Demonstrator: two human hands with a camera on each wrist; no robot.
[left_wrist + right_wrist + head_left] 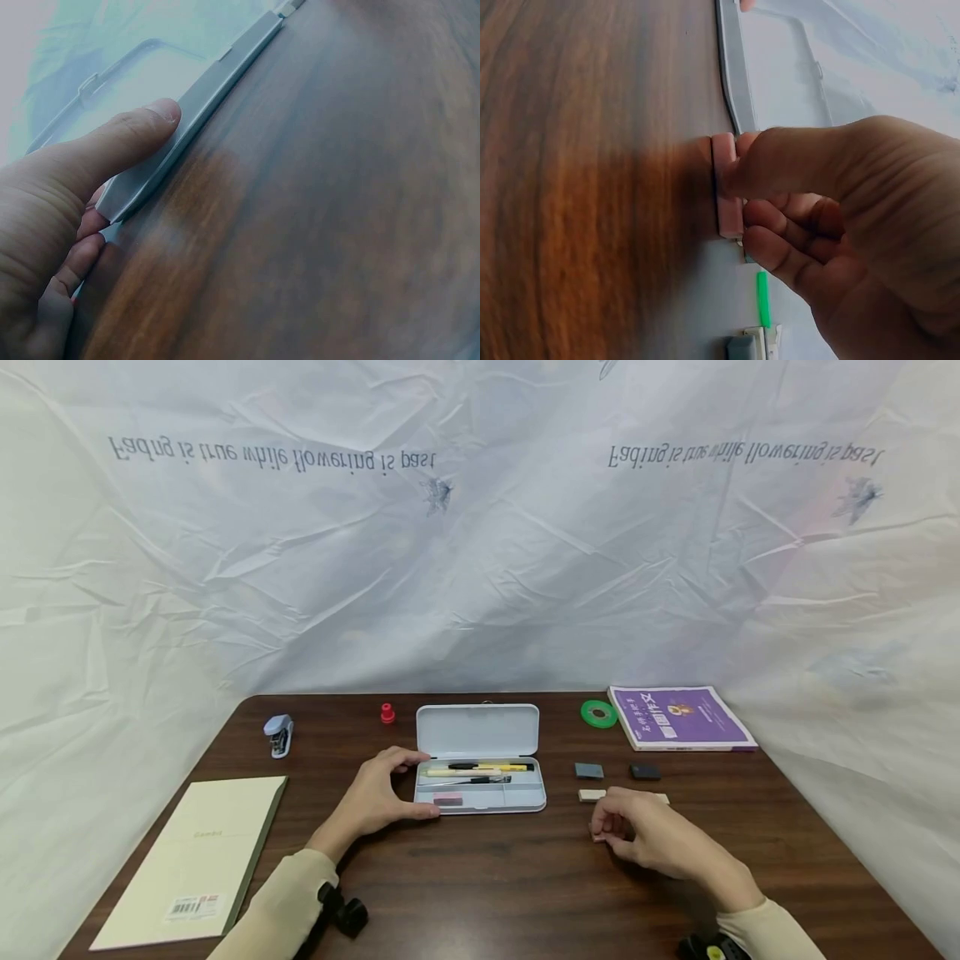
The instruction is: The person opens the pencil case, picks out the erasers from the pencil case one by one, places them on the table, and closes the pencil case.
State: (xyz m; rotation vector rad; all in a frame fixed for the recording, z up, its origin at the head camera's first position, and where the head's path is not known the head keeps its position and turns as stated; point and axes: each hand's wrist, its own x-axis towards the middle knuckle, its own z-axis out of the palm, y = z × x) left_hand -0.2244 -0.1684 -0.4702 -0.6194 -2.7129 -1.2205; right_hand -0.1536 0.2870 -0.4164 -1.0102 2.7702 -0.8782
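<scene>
A white pencil case [527,797] lies with its lid [477,732] raised at the back. Inside are several pens and pencils [480,772] and a pink eraser [447,798] in the front compartment. My left hand [372,795] grips the case's left end, thumb [150,127] along the front wall and the other fingers round the side. To the right of the case, my right hand [651,828] pinches another pink block, which looks like an eraser [728,214], between thumb and fingers, low over the table. Behind that hand lies a white block [590,795], with another partly hidden.
Grey-blue [588,771] and black [645,772] blocks lie beyond my right hand. Farther back are green tape [599,714] and a purple book [682,718]. On the left are a notebook [202,852], a stapler [278,735] and a small red object [387,713].
</scene>
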